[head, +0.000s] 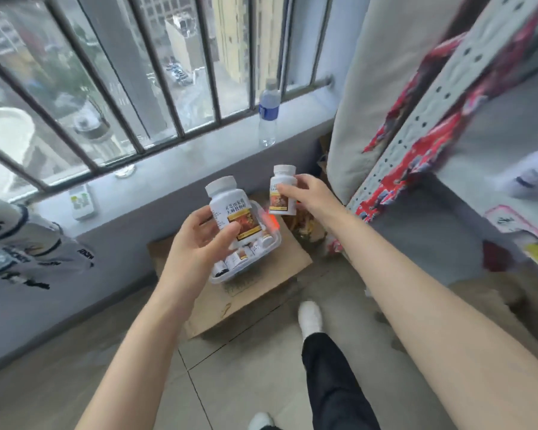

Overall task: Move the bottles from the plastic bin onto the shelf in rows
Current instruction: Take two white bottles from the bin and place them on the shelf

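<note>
My left hand [199,243] grips a white pill bottle [230,209] with a brown and gold label, held upright above the plastic bin. My right hand [305,193] holds a second, smaller-looking white bottle [280,190] of the same kind, a little farther away and to the right. The clear plastic bin [275,240] sits below on a flat cardboard box [261,287], with several more white bottles lying in it. The grey metal shelf [479,169] stands at the right; a blurred white object [528,172] lies on one of its boards.
A clear water bottle [268,116] stands on the window sill [199,156] behind the bin, under a barred window. A remote control [82,202] lies on the sill at left. Clothing [22,237] hangs at far left. My legs and white shoes [310,318] stand on the tiled floor.
</note>
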